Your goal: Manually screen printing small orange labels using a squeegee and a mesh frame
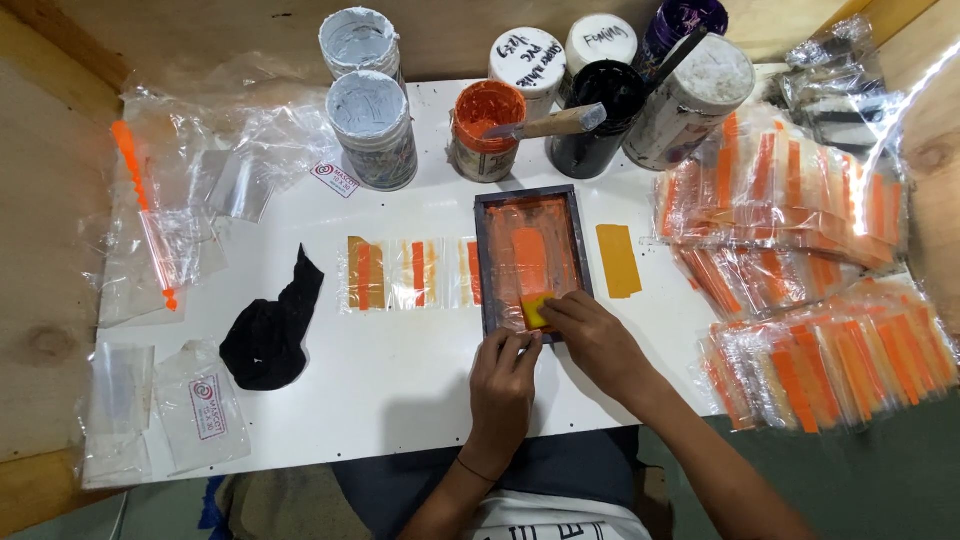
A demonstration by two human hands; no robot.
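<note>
Left hand [503,372] lay nearest, fingers curled, tips pressed on near edge of dark-framed printing screen [531,262] on white table [400,370]. Right hand [592,335] at screen's near right corner, fingers pinched around small yellow squeegee block [535,311] resting on orange-smeared mesh. Left of screen: printed clear pouches [405,273] with orange stripes, partly tucked under frame; further left, crumpled black cloth [270,330]. Right of screen: mustard-yellow swatch [618,260], then heaps of finished striped pouches [800,290]. Beyond screen: open orange paint can [484,128] with wooden-handled scraper [552,123] across it, black can [596,115], grey-white cans [372,125].
</note>
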